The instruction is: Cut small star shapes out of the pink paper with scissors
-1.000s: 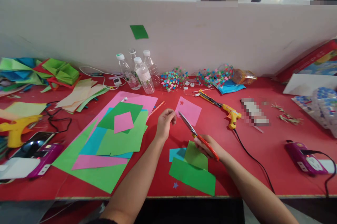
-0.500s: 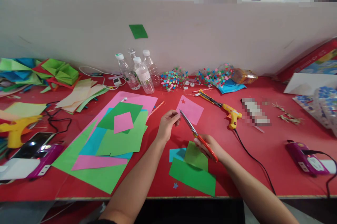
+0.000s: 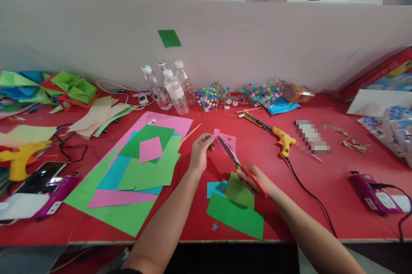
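Note:
My left hand [image 3: 201, 149] pinches the left edge of a small pink paper [image 3: 231, 140], which bears a red star [image 3: 228, 138]. In my right hand [image 3: 255, 181] are orange-handled scissors [image 3: 231, 154], their blades pointing up and left against the pink paper. The blades look nearly closed; whether they are cutting I cannot tell. Just below the scissors lie a dark green paper [image 3: 236, 216], an olive green paper [image 3: 241, 192] and a blue paper [image 3: 216, 189]. A blue-grey star [image 3: 214, 227] rests close to the table's front edge.
Stacked coloured sheets [image 3: 109, 216] lie at left. Clear bottles [image 3: 176, 94] and star-filled bags [image 3: 209, 97] stand along the partition [image 3: 112, 34]. To the right are a yellow glue gun [image 3: 283, 139] with a trailing cord, and a purple device [image 3: 373, 194]. Another yellow glue gun [image 3: 19, 158] is far left.
The pink paper has turned and tilted in my left hand, so its visible outline is smaller. My left hand has shifted slightly left; the scissors have barely moved.

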Demonstrator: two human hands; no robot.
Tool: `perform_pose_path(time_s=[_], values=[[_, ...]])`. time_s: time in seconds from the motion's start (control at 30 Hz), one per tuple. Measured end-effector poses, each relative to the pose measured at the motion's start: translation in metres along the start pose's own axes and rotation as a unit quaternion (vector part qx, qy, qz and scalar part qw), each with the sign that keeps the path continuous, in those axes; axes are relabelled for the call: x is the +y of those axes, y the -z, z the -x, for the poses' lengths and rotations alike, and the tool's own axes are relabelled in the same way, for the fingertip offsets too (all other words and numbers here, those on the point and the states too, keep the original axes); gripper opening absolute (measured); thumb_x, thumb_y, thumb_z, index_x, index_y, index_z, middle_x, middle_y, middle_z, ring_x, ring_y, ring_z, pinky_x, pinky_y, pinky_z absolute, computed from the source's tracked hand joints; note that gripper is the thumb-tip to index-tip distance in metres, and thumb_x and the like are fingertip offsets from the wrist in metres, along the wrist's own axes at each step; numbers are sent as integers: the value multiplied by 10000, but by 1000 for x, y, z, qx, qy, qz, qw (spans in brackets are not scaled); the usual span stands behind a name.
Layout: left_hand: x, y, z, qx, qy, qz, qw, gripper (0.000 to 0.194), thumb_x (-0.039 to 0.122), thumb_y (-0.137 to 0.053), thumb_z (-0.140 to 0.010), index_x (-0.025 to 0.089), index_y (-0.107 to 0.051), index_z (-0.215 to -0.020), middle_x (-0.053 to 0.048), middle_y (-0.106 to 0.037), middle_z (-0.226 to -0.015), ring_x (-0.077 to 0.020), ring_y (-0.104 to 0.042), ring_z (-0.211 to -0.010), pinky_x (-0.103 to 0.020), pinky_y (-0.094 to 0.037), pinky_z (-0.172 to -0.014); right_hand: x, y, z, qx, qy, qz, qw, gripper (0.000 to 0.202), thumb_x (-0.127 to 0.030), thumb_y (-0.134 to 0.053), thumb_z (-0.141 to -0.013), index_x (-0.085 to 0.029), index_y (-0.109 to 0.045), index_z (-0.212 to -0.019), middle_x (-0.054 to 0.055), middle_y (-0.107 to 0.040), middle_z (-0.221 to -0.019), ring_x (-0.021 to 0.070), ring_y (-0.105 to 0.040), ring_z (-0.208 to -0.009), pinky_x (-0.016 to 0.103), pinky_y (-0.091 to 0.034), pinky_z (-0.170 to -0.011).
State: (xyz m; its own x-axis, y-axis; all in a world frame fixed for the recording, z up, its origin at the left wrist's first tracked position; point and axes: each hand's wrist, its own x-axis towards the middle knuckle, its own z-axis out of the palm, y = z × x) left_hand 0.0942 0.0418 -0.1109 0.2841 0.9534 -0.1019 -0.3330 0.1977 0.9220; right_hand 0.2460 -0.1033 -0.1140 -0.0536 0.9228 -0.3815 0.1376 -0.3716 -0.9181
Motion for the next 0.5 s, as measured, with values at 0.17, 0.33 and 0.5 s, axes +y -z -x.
perform_pose_path(time_s=[0.17, 0.33, 0.5], values=[[-3, 0, 0, 2, -3, -18, 1000, 252, 383, -753, -660, 169, -631, -712, 45, -538, -548, -55, -453, -488, -191, -328, -485, -2, 0, 0, 3, -3, 4, 1000, 547, -728, -509, -799, -205, -426, -661, -94, -367, -393, 52, -323, -305, 189, -248, -321], [-1, 1, 1, 15, -36, -40, 998, 222, 378, -721, -703, 176, -630, -716, 42, -537, -563, -64, -460, -504, -194, -349, -502, -3, 0, 0, 4, -1, 27, 1000, 577, -767, -488, -783, -210, -412, -650, -81, -363, -409, 57, -324, -322, 204, -250, -334], [5, 5, 1, -10, -93, -125, 988, 190, 357, -676, -767, 184, -618, -714, 45, -502, -568, -77, -457, -527, -201, -358, -517, -6, 6, 4, 3, 32, 85, 996, 610, -796, -464, -781, -195, -444, -678, -60, -380, -468, 67, -346, -397, 208, -272, -387]])
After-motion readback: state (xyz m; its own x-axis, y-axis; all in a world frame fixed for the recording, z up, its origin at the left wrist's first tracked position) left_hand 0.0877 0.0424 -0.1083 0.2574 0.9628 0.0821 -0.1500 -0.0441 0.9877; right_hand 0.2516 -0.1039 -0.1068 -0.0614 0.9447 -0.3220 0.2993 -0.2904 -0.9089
